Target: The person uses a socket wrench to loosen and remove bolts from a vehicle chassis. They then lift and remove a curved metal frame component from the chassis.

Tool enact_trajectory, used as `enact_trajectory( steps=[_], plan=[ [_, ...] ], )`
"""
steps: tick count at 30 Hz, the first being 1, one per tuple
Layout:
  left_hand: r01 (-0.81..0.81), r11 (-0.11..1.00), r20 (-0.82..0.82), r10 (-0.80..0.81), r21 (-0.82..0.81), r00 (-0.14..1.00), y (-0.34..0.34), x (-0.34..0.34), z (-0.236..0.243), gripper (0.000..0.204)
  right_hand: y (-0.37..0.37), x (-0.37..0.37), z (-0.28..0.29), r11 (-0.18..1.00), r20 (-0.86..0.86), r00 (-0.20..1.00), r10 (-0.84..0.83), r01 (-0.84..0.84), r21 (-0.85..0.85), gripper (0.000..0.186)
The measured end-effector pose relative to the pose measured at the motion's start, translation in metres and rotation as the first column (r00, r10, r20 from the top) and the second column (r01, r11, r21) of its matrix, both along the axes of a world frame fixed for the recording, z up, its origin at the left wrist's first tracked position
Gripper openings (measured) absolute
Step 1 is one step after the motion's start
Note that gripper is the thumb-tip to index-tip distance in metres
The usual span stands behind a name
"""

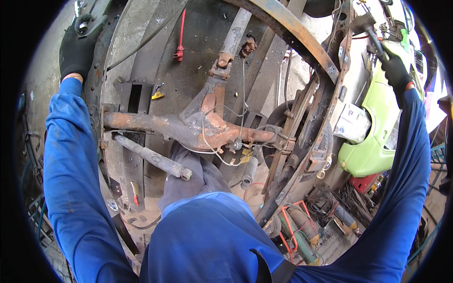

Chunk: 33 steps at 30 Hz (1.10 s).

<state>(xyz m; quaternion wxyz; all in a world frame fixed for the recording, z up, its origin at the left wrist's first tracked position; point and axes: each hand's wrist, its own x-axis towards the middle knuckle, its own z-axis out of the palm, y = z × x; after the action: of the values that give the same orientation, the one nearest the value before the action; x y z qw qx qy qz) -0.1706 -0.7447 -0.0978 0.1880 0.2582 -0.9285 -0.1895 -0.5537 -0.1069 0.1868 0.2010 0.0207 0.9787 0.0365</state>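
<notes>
My right hand, in a black glove, is raised at the far right and wrapped round the handle of a hammer. The hammer's dark, blocky head is up near the right rail of a rusty vehicle frame. At the upper left my left hand, gloved in black too, lies at the frame's left rail. Its fingers curl around a small shiny metal piece whose kind I cannot make out. Between my arms a rusty axle spans the frame, joined to a drive shaft.
Shock absorbers hang below the axle, before my legs. A red bar lies farther ahead. On the right are a lime-green car body panel, a wrapped white package and gas cylinders in an orange-red cart.
</notes>
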Motion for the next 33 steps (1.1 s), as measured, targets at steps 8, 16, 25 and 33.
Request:
enact_trajectory(
  steps=[8,16,25,33],
  plan=[
    [0.006,0.999,0.066,-0.003,-0.048,0.998,-0.008,0.001,-0.006,0.047,-0.019,0.01,-0.1,0.984,0.322,0.946,-0.029,-0.03,0.177,0.045],
    [-0.026,0.999,0.081,0.029,-0.035,0.996,-0.015,0.012,-0.012,0.049,-0.035,-0.013,-0.071,0.993,0.356,0.934,0.018,-0.057,0.1,0.058],
    [0.003,1.0,0.074,-0.002,-0.021,0.997,-0.024,0.009,-0.019,0.047,-0.023,-0.001,-0.087,0.988,0.11,0.994,-0.018,0.001,0.155,0.053],
    [-0.101,0.993,-0.109,0.107,0.061,0.988,0.06,-0.004,0.048,0.036,-0.037,0.022,-0.04,0.982,0.448,0.893,-0.034,-0.054,0.182,0.067]
  ],
)
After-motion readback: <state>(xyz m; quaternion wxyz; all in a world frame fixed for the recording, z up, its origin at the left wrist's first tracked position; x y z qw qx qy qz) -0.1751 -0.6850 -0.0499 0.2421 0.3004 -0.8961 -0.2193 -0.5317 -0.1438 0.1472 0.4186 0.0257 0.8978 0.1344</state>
